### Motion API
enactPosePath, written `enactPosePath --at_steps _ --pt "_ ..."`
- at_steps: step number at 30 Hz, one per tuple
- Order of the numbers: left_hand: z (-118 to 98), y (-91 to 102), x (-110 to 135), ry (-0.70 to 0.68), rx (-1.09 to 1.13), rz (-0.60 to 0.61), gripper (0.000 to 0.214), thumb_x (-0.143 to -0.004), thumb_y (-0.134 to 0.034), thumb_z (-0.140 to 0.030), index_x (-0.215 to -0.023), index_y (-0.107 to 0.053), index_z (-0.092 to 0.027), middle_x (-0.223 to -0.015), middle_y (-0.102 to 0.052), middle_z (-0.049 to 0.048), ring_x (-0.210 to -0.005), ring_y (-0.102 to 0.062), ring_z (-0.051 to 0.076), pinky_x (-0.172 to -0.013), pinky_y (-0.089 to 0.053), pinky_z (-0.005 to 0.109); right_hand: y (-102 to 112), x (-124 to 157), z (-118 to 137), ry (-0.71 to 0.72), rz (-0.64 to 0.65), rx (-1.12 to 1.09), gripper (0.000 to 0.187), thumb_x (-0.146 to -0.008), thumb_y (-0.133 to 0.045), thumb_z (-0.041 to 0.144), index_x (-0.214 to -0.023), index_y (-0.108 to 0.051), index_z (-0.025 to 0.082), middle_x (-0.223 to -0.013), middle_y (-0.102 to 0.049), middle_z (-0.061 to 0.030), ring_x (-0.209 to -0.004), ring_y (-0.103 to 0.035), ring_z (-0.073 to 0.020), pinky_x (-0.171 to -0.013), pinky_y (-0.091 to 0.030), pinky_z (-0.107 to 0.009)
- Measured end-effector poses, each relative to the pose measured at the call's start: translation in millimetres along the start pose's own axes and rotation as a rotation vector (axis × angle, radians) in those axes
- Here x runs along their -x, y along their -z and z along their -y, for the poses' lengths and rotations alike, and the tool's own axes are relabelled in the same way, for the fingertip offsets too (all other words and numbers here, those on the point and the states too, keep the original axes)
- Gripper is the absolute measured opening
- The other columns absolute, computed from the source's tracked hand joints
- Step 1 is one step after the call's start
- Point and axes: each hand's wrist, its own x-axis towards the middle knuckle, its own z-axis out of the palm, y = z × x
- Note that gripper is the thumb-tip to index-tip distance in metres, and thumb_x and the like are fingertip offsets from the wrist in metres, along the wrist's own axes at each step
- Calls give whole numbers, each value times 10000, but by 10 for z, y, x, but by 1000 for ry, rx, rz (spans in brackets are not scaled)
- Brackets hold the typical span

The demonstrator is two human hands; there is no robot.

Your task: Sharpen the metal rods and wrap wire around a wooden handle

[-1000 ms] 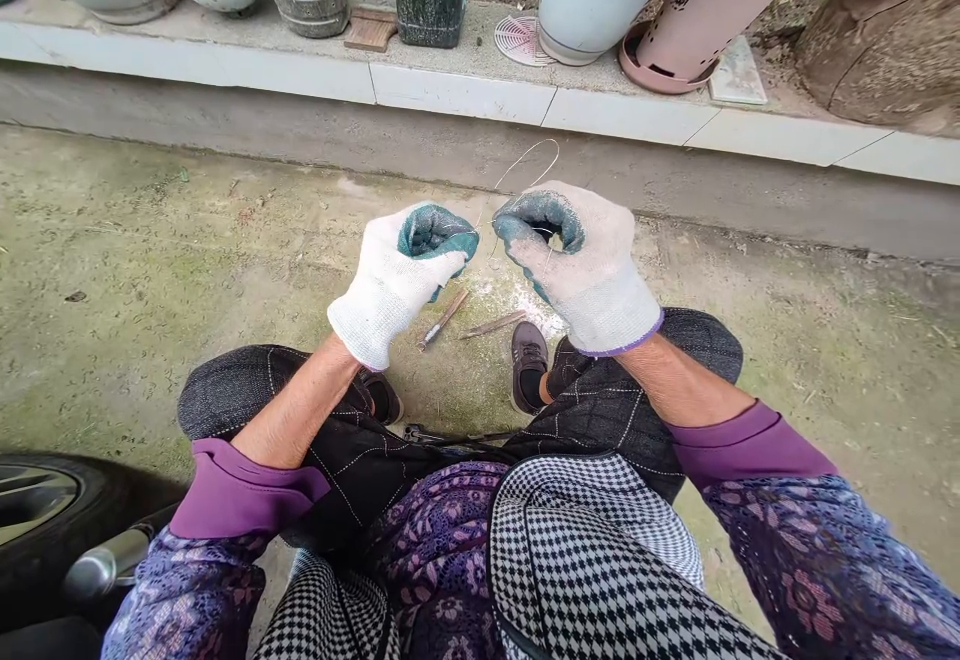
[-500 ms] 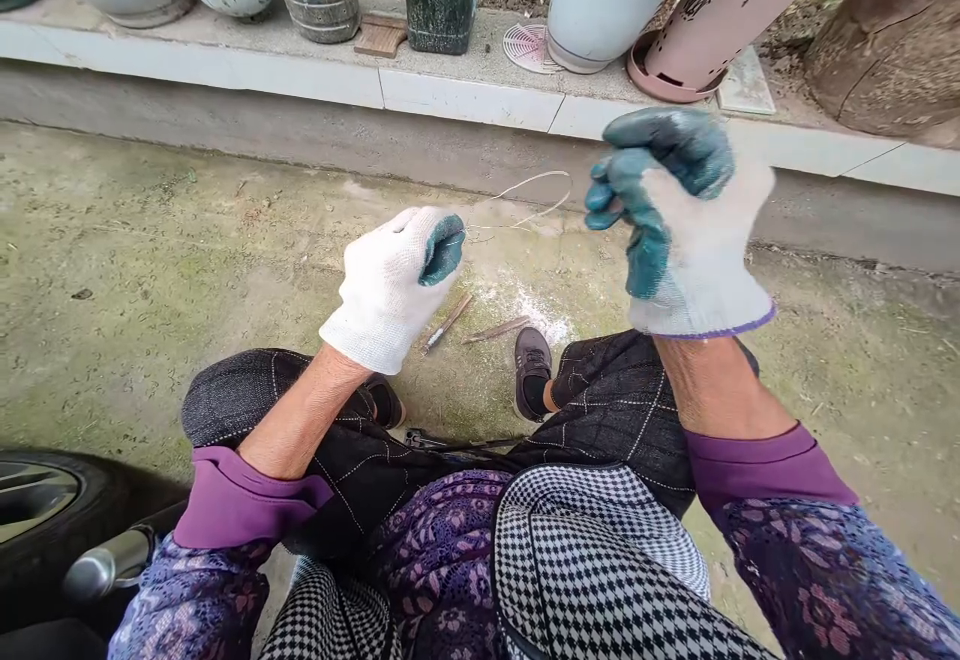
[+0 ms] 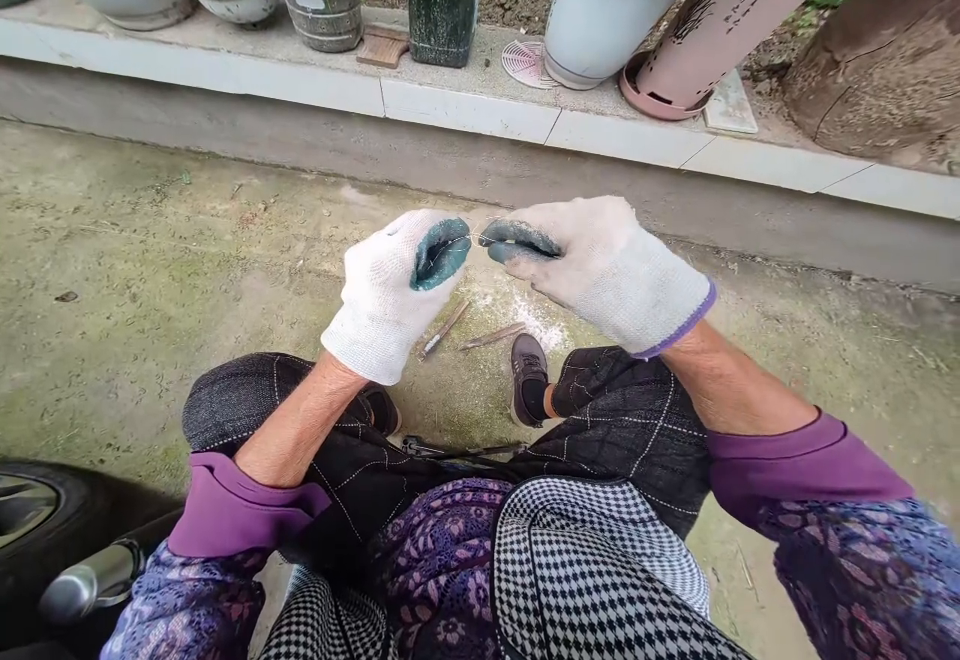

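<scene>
Pinching a thin wire (image 3: 477, 234) with fingers (image 3: 442, 252) of left hand (image 3: 386, 290) and right hand (image 3: 604, 262) (both gloved), tips nearly touching.

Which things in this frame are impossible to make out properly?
All in the head view:
1. Thin metal wire: too thin, only a faint sliver shows between the white-gloved left hand and right hand; their teal-coated fingers hide the rest.
2. Dark metal tool on the lap: the knees cover most of it.
3. Black tyre: cut off by the left edge.
4. Print on the tall pink tube: too small to read.
</scene>
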Motion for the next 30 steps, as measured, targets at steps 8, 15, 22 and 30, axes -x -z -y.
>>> enactPosePath --at_steps 8,15,22,30 --pt "-65 -2 30 -29 -9 -36 134 -768 -737 -277 -900 -730 -301 -947 -722 41 -1022 -646 265 -718 -524 373 146 73 205 59 32 -74 135 -894 -709 373 -840 -791 280 -845 -734 -14 -783 -673 -200 -739 -562 -368" --pt "-33 -71 -75 123 359 27 130 -722 -734 -193 -852 -743 -193 -816 -719 26 -628 -585 117 -517 -482 257 131 144 226 -196 73 -513 294 -918 -689 519 -927 -769 236 -755 -708 -15 -517 -551 -136 -469 -495 -316" --pt "75 88 -95 224 654 419 362 -798 -732 -507 -958 -779 -187 -515 -511 -29 -425 -417 94 -389 -375 231 118 127 96 -209 42 -479 332 -923 -666 574 -929 -764 257 -600 -624 14 -466 -498 -132 -409 -441 -295" --pt "45 63 -55 257 491 389 388 -751 -809 -561 -825 -767 -183 -474 -478 -26 -429 -479 123 -418 -402 257 188 165 207 -77 81 -274 219 -896 -699 463 -863 -765 257 -778 -748 -18 -703 -691 -204 -642 -618 -370"
